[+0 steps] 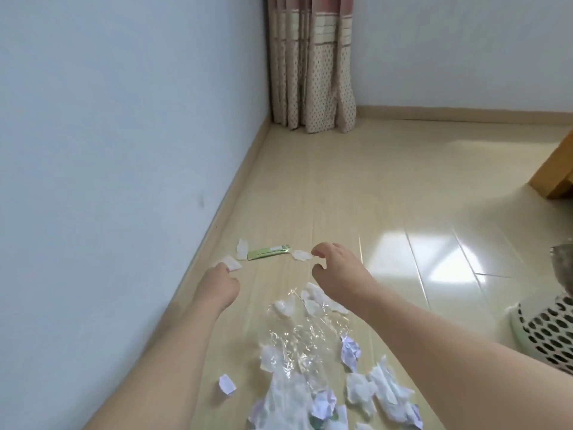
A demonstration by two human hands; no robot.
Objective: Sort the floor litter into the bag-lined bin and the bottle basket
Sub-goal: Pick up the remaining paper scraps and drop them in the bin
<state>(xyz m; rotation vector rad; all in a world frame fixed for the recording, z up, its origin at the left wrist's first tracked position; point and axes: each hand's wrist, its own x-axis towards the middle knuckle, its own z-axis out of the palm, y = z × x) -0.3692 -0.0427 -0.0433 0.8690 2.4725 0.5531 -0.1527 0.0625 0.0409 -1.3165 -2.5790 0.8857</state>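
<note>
Litter lies along the floor by the left wall. My left hand (217,283) has its fingers curled down onto a white paper scrap (232,263) and pinches its near edge. My right hand (336,270) hovers with thumb and forefinger apart, the forefinger tip just right of another small white scrap (300,255). Between the two scraps lies a green wrapper (268,252), with a third white scrap (242,248) at its left end. A white perforated basket (547,333) stands at the right edge.
Crinkled clear plastic film (300,333) and several crumpled papers (350,352) lie between my forearms. A grey bag edge (562,262) shows above the basket. Wooden furniture (555,172) stands at far right, a curtain (313,63) in the corner.
</note>
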